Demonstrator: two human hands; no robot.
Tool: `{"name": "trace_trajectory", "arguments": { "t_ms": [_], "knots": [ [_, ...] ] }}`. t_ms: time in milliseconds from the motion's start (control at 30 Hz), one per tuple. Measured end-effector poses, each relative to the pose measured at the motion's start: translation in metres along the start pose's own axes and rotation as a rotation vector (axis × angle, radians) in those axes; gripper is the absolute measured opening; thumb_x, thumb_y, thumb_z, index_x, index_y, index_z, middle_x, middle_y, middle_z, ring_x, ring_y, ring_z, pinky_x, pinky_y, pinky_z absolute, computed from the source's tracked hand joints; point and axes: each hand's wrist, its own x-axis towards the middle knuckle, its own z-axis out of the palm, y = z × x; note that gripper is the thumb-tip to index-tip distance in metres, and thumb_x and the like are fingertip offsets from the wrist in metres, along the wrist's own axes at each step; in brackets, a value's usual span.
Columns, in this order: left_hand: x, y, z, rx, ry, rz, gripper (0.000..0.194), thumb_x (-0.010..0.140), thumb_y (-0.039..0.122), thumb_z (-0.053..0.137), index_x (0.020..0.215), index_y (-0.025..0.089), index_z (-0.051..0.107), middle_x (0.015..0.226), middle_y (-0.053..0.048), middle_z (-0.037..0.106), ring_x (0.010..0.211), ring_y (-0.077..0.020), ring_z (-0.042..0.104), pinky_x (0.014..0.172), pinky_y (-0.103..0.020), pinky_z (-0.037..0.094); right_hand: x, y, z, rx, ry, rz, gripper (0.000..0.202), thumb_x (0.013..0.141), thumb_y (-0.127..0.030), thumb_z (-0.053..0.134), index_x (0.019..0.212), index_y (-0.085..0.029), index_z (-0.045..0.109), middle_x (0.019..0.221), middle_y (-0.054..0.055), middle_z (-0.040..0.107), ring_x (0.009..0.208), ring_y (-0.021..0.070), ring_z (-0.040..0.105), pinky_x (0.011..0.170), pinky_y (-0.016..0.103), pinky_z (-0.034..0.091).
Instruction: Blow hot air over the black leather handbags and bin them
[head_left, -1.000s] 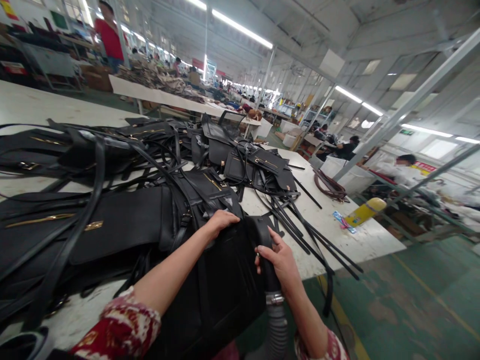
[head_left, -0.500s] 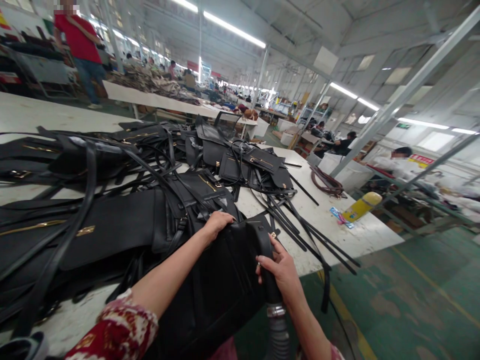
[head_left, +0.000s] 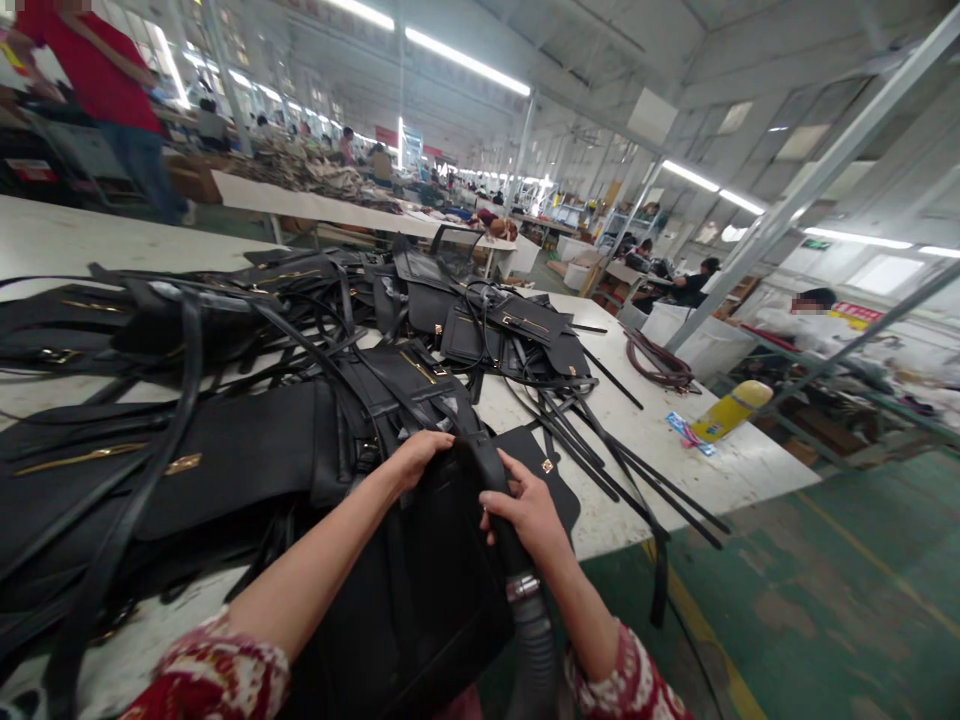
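My left hand (head_left: 424, 458) is closed on the upper edge of a black bag (head_left: 442, 580), which hangs upright at the near table edge. In my right hand (head_left: 525, 510) is a black hose nozzle (head_left: 491, 470), its tip at the bag's top edge close to my left fingers. A metal clamp (head_left: 523, 587) joins the nozzle to a ribbed grey hose (head_left: 534, 650) running down toward me. Behind the bag lies a black flap with a gold clasp (head_left: 547, 466). The nozzle's mouth and the bag's inside are hidden.
Black bags (head_left: 247, 430) with gold zips and long straps cover much of the white table (head_left: 750, 470). Several straps (head_left: 637, 470) overhang the front edge. A yellow bottle (head_left: 731, 410) and a coil of brown straps (head_left: 660, 360) lie at the right. A person in red (head_left: 97, 75) stands far left.
My right hand and the nozzle have shifted left along the bag's top edge. My left hand has moved slightly left. More of the flap with the gold clasp shows. The person in red is farther left.
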Motion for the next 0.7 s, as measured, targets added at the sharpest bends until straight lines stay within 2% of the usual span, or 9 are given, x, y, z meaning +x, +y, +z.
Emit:
{"name": "trace_trajectory", "arguments": {
  "t_ms": [100, 167, 233, 333, 400, 467, 533, 633, 700],
  "knots": [
    [-0.020, 0.007, -0.013, 0.082, 0.018, 0.089, 0.035, 0.055, 0.029, 0.057, 0.085, 0.013, 0.068, 0.086, -0.007, 0.068, 0.087, -0.0239, 0.060, 0.082, -0.033, 0.044, 0.015, -0.001, 0.001, 0.004, 0.096, -0.104, 0.073, 0.068, -0.025, 0.064, 0.133, -0.017, 0.032, 0.051, -0.004, 0.058, 0.036, 0.0132, 0.052, 0.035, 0.020, 0.043],
    [-0.044, 0.009, -0.033, 0.145, 0.045, 0.146, 0.037, 0.054, 0.028, 0.062, 0.089, 0.016, 0.068, 0.095, -0.005, 0.066, 0.097, -0.0239, 0.056, 0.091, -0.032, 0.038, 0.014, -0.003, -0.002, 0.015, 0.124, -0.150, 0.072, 0.069, -0.026, 0.065, 0.133, -0.018, 0.032, 0.055, -0.003, 0.059, 0.039, 0.0129, 0.053, 0.037, 0.021, 0.044],
    [-0.074, 0.005, -0.060, 0.309, 0.100, 0.228, 0.040, 0.054, 0.028, 0.064, 0.094, 0.021, 0.067, 0.103, -0.004, 0.063, 0.105, -0.0237, 0.052, 0.097, -0.031, 0.033, 0.004, -0.004, -0.008, 0.023, 0.109, -0.150, 0.073, 0.069, -0.026, 0.065, 0.133, -0.018, 0.031, 0.056, -0.002, 0.059, 0.040, 0.0130, 0.053, 0.038, 0.021, 0.044],
    [-0.125, -0.013, -0.099, 0.685, 0.268, 0.352, 0.044, 0.057, 0.031, 0.062, 0.100, 0.027, 0.064, 0.114, -0.003, 0.056, 0.109, -0.0246, 0.048, 0.099, -0.033, 0.031, -0.022, -0.004, -0.017, 0.042, 0.048, -0.084, 0.074, 0.069, -0.026, 0.067, 0.133, -0.017, 0.030, 0.055, -0.002, 0.059, 0.039, 0.0132, 0.052, 0.037, 0.022, 0.044],
    [-0.152, -0.025, -0.112, 0.828, 0.420, 0.396, 0.043, 0.059, 0.034, 0.059, 0.101, 0.027, 0.063, 0.115, -0.004, 0.054, 0.110, -0.0258, 0.047, 0.099, -0.034, 0.032, -0.039, -0.001, -0.020, 0.060, -0.008, -0.017, 0.075, 0.067, -0.024, 0.068, 0.132, -0.017, 0.032, 0.060, 0.000, 0.061, 0.040, 0.0131, 0.052, 0.037, 0.023, 0.045],
    [-0.166, -0.029, -0.109, 0.856, 0.533, 0.441, 0.037, 0.063, 0.036, 0.056, 0.098, 0.028, 0.063, 0.112, -0.004, 0.056, 0.108, -0.0256, 0.047, 0.099, -0.034, 0.032, -0.051, 0.001, -0.021, 0.043, -0.066, 0.046, 0.075, 0.065, -0.021, 0.069, 0.131, -0.018, 0.033, 0.066, 0.001, 0.062, 0.041, 0.0126, 0.052, 0.036, 0.022, 0.045],
    [-0.161, -0.022, -0.090, 0.802, 0.503, 0.474, 0.034, 0.067, 0.035, 0.052, 0.099, 0.028, 0.062, 0.111, -0.003, 0.057, 0.107, -0.0239, 0.048, 0.099, -0.032, 0.032, -0.057, 0.004, -0.020, -0.002, -0.107, 0.093, 0.074, 0.065, -0.020, 0.068, 0.131, -0.018, 0.034, 0.064, 0.000, 0.061, 0.039, 0.0123, 0.051, 0.034, 0.021, 0.044],
    [-0.118, -0.004, -0.047, 0.541, 0.241, 0.387, 0.043, 0.066, 0.025, 0.054, 0.108, 0.024, 0.058, 0.115, -0.003, 0.056, 0.107, -0.0220, 0.049, 0.099, -0.030, 0.031, -0.055, 0.009, -0.017, -0.027, -0.138, 0.112, 0.075, 0.067, -0.020, 0.066, 0.132, -0.016, 0.031, 0.054, -0.002, 0.059, 0.036, 0.0127, 0.050, 0.033, 0.021, 0.043],
    [-0.077, 0.003, -0.023, 0.362, 0.163, 0.265, 0.049, 0.057, 0.016, 0.058, 0.106, 0.017, 0.060, 0.111, -0.007, 0.059, 0.106, -0.0247, 0.050, 0.097, -0.033, 0.033, -0.052, 0.012, -0.017, 0.000, -0.147, 0.106, 0.076, 0.067, -0.021, 0.066, 0.133, -0.016, 0.029, 0.053, -0.001, 0.060, 0.034, 0.0132, 0.051, 0.032, 0.021, 0.043]
  ]
}}
